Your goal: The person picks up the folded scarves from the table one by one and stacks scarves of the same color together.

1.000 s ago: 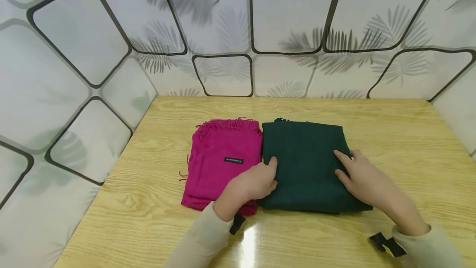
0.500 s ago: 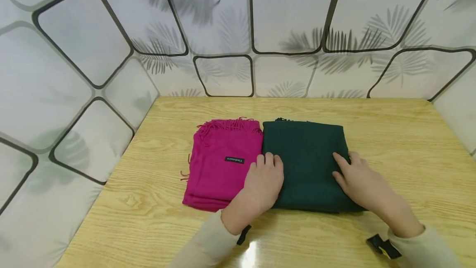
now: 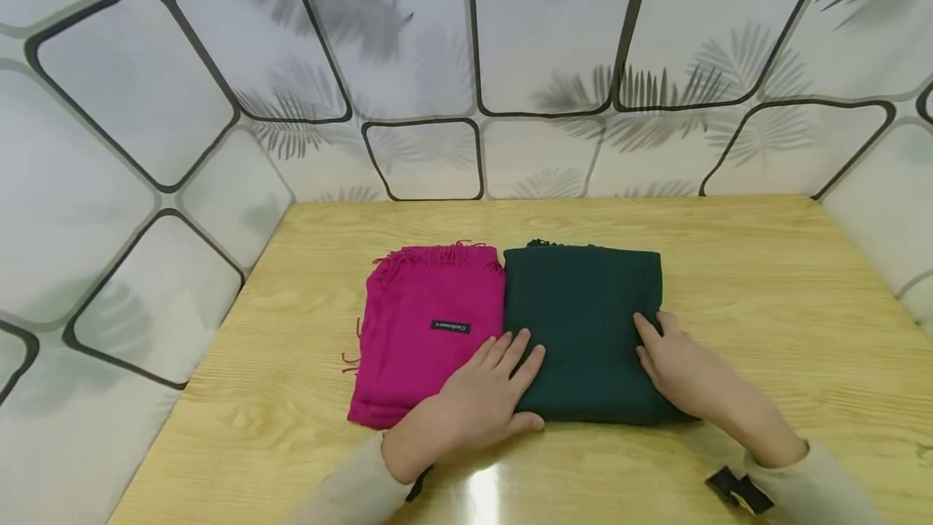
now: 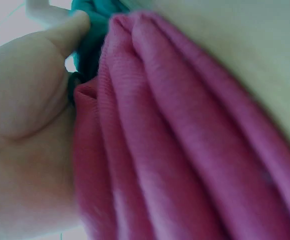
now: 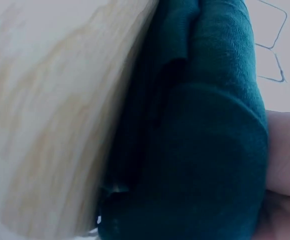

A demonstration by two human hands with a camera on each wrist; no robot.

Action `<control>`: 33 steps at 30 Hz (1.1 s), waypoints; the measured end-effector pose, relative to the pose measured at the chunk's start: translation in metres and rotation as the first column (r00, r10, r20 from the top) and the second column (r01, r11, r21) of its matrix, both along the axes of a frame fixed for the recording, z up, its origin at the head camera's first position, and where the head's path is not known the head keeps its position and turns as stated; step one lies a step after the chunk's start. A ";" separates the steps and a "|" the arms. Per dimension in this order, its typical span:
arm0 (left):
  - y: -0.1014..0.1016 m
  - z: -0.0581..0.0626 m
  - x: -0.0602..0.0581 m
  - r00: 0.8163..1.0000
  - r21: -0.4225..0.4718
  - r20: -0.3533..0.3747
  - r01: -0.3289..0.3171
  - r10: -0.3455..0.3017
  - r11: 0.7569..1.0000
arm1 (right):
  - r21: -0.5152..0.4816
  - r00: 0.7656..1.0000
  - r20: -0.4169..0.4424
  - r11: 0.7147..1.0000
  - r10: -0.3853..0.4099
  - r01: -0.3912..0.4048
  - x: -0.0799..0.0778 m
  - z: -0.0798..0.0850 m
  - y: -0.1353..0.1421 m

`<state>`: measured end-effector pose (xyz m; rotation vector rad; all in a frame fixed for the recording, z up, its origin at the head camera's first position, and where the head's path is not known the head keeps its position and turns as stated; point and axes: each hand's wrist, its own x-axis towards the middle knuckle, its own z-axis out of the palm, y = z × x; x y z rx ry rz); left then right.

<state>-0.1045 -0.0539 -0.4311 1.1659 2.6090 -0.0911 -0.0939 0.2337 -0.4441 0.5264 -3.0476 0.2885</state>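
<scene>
A folded magenta scarf [image 3: 408, 363] with fringe and a small black label lies on the left. Directly beside it, edge to edge, is a folded dark green scarf [image 3: 583, 330]. My left hand [image 3: 481, 399] rests with straight, spread fingers across the seam where the two scarves meet, thumb near the front edge. On the right side of the green scarf, my right hand [image 3: 681, 367] touches the top with thumb and forefinger; its other fingers are hidden. The left wrist view shows the stacked folds of the magenta scarf [image 4: 160, 125]; the right wrist view shows the rounded green side [image 5: 210, 140].
Both scarves lie on a light wood-grain table [image 3: 240, 395]. Patterned white cloth [image 3: 547, 39] with dark outlines and leaf prints covers the back and the sides. A black strap buckle [image 3: 739, 490] hangs at the right wrist.
My left hand has uncurled and spread its fingers over the scarves' meeting edges. The right hand stays at the green scarf's right side, whose front corner sits slightly further in. The head view has shifted slightly.
</scene>
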 end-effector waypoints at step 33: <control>-0.009 0.050 -0.055 0.991 0.320 0.125 -0.088 0.050 0.943 | -0.007 0.975 0.205 0.996 -0.087 0.090 -0.026 0.060 0.034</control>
